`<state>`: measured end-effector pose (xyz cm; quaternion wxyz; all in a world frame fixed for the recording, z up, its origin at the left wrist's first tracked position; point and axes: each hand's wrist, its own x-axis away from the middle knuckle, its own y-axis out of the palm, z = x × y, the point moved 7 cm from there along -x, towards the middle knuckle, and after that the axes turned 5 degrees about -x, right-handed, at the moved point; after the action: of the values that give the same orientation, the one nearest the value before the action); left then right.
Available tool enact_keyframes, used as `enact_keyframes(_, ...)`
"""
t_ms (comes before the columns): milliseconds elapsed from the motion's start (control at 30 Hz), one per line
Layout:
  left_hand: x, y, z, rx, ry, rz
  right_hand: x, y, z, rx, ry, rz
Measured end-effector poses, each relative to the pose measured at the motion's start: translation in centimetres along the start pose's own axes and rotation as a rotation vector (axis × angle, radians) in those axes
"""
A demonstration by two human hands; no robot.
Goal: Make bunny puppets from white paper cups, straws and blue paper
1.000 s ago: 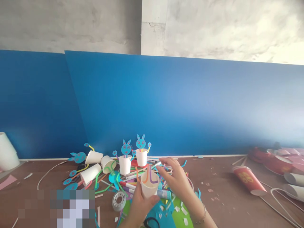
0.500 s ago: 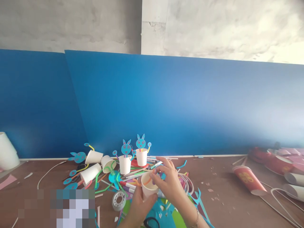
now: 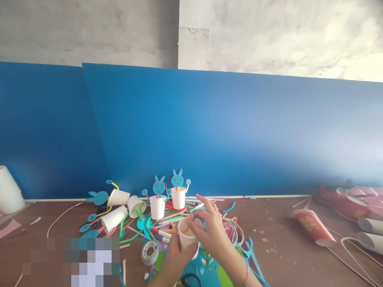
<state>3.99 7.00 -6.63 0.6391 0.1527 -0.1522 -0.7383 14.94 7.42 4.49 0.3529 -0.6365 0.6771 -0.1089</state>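
A white paper cup (image 3: pixel 186 239) is tilted slightly towards me, gripped round its lower side by my left hand (image 3: pixel 175 255). A short orange drinking straw (image 3: pixel 172 227) sticks out at the cup's left rim, and an orange piece also shows inside it. Over the right rim, my right hand (image 3: pixel 211 231) has its thumb and index finger pinched near that straw, the other fingers raised. Whatever lies between those fingertips is hidden. Just behind stand two white cups with blue paper rabbit heads and straw arms, one rabbit cup (image 3: pixel 157 207) left of the other rabbit cup (image 3: pixel 178 198).
Tipped cups (image 3: pixel 114 219) with blue paper pieces lie to the left. A tape roll (image 3: pixel 149 253), black scissors handles (image 3: pixel 190 280), loose straws and blue paper scraps (image 3: pixel 206 271) surround my hands. Rightward lies a red cup (image 3: pixel 314 227) with white cables. A blue panel (image 3: pixel 209 135) stands behind.
My right hand's fingers have shifted slightly up and left at the cup's rim, and its raised fingers are straighter. My left hand keeps hold of the cup.
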Motion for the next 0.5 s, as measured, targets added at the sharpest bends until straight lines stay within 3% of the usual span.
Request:
enact_keyframes(100, -0.2, 0.0, 0.8, 0.086, 0.001, -0.013, -0.2, -0.5, 1.3, -0.188, 0.042, 0.077)
enact_keyframes(200, -0.4, -0.2, 1.2, 0.098, -0.028, -0.017, -0.6, -0.7, 3.5, -0.385, 0.207, 0.136)
enact_keyframes(367, -0.5, -0.1, 1.7, 0.088, -0.039, -0.042, -1.4, 0.4, 3.9, -0.409, 0.189, -0.045)
enact_keyframes(500, -0.3, 0.1, 1.6, 0.057, -0.069, -0.015, -1.3, 0.3, 4.0, -0.31, 0.182, -0.051)
